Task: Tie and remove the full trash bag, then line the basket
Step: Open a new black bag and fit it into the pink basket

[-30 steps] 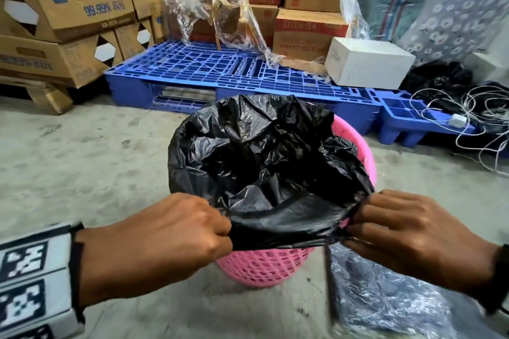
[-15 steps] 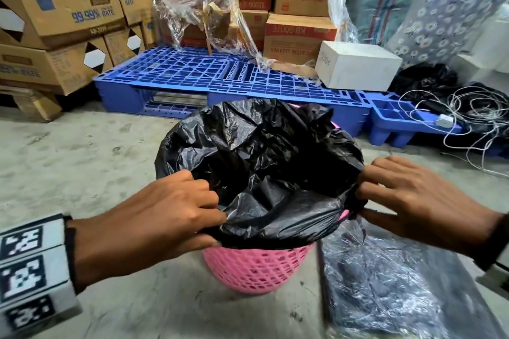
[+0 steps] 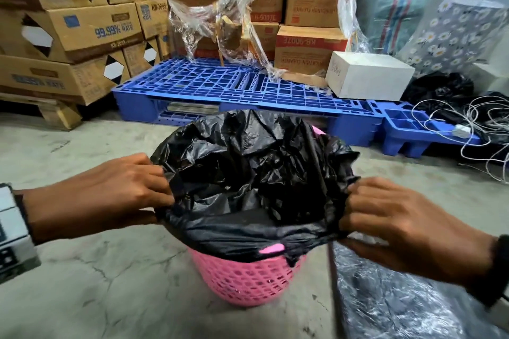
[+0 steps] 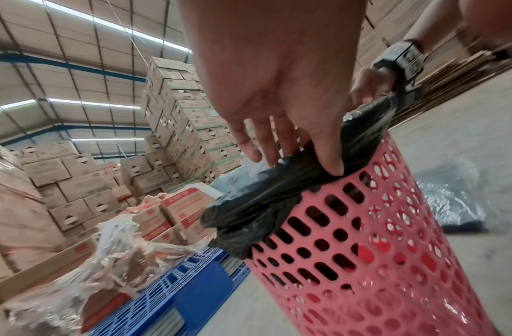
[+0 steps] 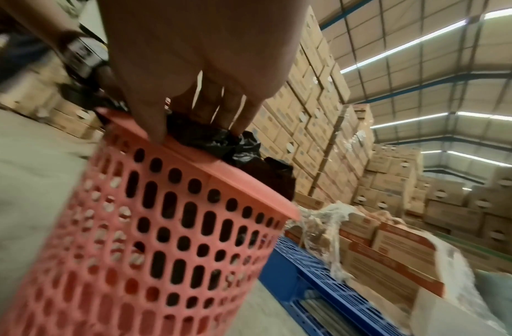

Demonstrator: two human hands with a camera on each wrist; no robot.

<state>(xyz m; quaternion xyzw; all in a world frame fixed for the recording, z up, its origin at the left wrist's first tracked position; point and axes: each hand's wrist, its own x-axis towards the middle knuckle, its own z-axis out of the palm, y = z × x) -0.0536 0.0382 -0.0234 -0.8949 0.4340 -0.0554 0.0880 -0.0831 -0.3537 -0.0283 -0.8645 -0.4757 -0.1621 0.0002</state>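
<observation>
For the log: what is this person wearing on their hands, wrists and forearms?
Both hands are bare: no gloves, no rings to be seen. The left hand has a white block on its wrist, printed with black square code markings and held by a dark strap. The right hand has a black band at the wrist; seen from the left wrist, it carries a black boxy unit. No sleeves show on either forearm.
</observation>
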